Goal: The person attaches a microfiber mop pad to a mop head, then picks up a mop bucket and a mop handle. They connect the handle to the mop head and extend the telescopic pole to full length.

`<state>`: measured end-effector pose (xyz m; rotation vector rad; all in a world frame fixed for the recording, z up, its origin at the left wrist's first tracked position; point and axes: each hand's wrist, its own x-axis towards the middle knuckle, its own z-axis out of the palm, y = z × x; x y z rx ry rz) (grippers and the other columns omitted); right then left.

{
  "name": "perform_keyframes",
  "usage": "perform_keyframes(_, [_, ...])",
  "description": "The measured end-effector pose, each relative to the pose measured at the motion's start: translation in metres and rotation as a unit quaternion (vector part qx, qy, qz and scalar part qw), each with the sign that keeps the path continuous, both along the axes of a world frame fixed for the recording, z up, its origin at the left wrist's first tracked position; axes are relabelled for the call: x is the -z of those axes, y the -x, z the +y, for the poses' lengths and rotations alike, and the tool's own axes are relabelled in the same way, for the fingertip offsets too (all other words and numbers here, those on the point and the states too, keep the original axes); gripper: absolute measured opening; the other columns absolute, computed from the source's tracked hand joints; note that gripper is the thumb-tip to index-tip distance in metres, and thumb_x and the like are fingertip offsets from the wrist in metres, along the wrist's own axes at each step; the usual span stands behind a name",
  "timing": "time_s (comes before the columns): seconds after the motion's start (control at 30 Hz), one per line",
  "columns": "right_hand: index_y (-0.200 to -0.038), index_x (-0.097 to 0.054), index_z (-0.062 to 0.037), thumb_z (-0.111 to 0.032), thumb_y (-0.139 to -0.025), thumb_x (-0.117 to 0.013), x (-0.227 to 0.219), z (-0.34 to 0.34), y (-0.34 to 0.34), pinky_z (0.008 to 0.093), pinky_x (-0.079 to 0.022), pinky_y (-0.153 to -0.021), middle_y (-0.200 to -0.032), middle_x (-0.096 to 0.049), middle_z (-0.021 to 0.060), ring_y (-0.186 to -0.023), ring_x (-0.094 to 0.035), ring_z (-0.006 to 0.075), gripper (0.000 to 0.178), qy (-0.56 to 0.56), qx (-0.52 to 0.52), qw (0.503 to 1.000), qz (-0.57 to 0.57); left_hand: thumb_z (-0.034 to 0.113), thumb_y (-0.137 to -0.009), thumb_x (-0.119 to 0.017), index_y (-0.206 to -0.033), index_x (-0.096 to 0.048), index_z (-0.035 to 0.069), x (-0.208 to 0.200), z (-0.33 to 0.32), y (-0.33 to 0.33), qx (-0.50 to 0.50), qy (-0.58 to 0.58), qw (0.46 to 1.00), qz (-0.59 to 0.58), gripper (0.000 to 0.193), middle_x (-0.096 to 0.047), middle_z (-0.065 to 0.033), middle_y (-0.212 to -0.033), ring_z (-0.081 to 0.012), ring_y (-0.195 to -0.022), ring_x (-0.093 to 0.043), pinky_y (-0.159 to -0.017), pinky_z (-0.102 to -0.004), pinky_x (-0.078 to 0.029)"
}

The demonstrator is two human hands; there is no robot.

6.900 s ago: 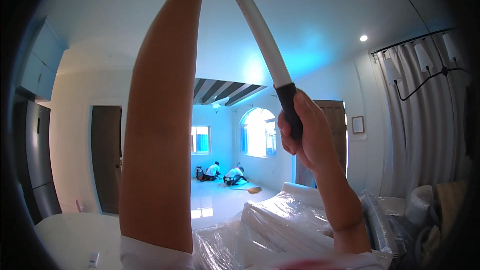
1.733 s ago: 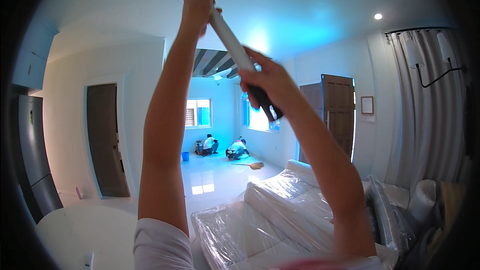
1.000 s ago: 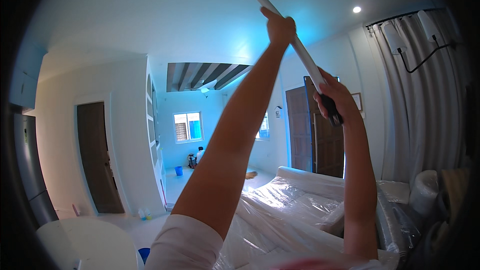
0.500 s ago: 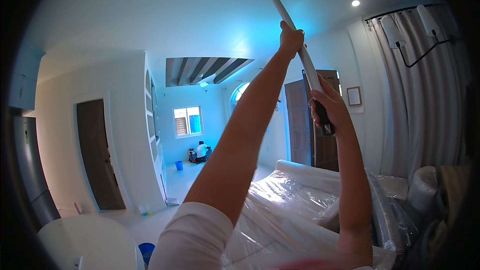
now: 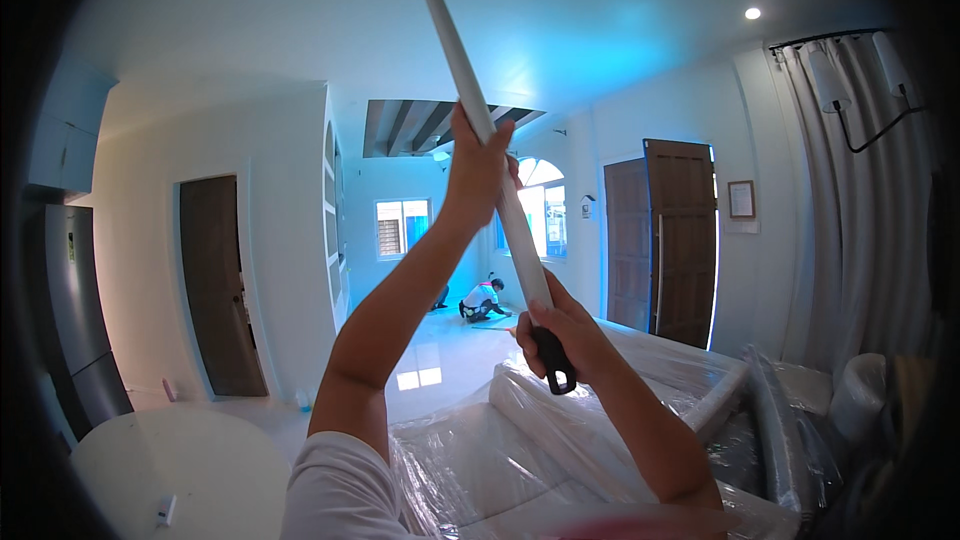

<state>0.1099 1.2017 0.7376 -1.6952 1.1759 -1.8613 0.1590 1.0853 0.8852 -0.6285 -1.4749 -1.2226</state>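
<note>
A long white pole (image 5: 457, 65) slants up across the head view, and its upper end is cut off by the frame's top edge. About midway along the visible shaft, my left hand (image 5: 478, 165) is wrapped round it. Lower down, my right hand (image 5: 572, 328) grips the pole at the top of its black end grip (image 5: 552, 358), which has a hanging hole. Both arms are raised in front of me toward the white ceiling (image 5: 620, 25). Whatever is fixed to the pole's far end cannot be seen.
Plastic-wrapped furniture (image 5: 470, 460) spreads below my arms. A round white table (image 5: 190, 460) stands at lower left, near a fridge (image 5: 90, 310). Curtains (image 5: 850, 200) and a wall lamp (image 5: 828, 80) are at right. A person (image 5: 484, 302) crouches on the far floor.
Both hands have come down and to the left with the pole, still gripping it. The view has shifted, showing more of the doors and far window. The blue buckets are out of sight.
</note>
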Motion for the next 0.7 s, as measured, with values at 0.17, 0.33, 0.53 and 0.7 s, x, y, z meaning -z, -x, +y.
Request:
perform_keyframes(0.17, [-0.123,-0.035,-0.0033,-0.031,-0.085,-0.052,-0.054,-0.037,-0.009,0.0233,-0.043,-0.038,-0.060,-0.050,0.0054,-0.040,-0.047,0.0117,0.050,0.017,0.058,0.995,0.077,0.018,-0.079,-0.058,-0.118,-0.026,0.008,-0.044,-0.055,-0.025,-0.033,-0.029,0.997,0.058,0.051,-0.046,-0.0097,-0.076,-0.0141,-0.052,-0.050,-0.046,-0.0293,-0.049])
perform_keyframes(0.33, [-0.113,-0.044,0.0000,-0.027,-0.083,-0.054,-0.127,-0.092,-0.012,0.0192,-0.038,-0.032,-0.057,-0.051,0.0043,-0.036,-0.046,0.0076,0.041,0.063,0.121,0.982,0.128,0.013,-0.078,-0.058,-0.111,-0.027,0.000,-0.119,-0.128,-0.022,-0.032,-0.041,0.993,0.107,0.048,-0.047,-0.0102,-0.074,-0.0152,-0.056,-0.049,-0.050,-0.0300,-0.048])
perform_keyframes(0.53, [-0.112,-0.044,0.0011,-0.028,-0.086,-0.050,-0.188,-0.125,0.000,0.0181,-0.039,-0.032,-0.059,-0.054,0.0037,-0.036,-0.048,0.0071,0.040,0.104,0.137,0.964,0.204,0.004,-0.079,-0.049,-0.119,-0.008,-0.007,-0.195,-0.171,-0.012,-0.001,0.019,0.990,0.139,0.058,-0.043,-0.0222,-0.087,-0.0257,-0.065,-0.056,-0.059,-0.0378,-0.054])
perform_keyframes(0.7, [-0.112,-0.043,0.0001,-0.031,-0.085,-0.052,-0.208,-0.101,0.029,0.0177,-0.039,-0.033,-0.058,-0.052,0.0020,-0.035,-0.044,0.0060,0.041,0.121,0.181,0.949,0.228,0.002,-0.077,-0.050,-0.112,-0.017,-0.010,-0.214,-0.136,0.014,-0.023,0.001,0.987,0.156,0.050,-0.044,-0.0212,-0.087,-0.0263,-0.072,-0.057,-0.067,-0.0387,-0.053])
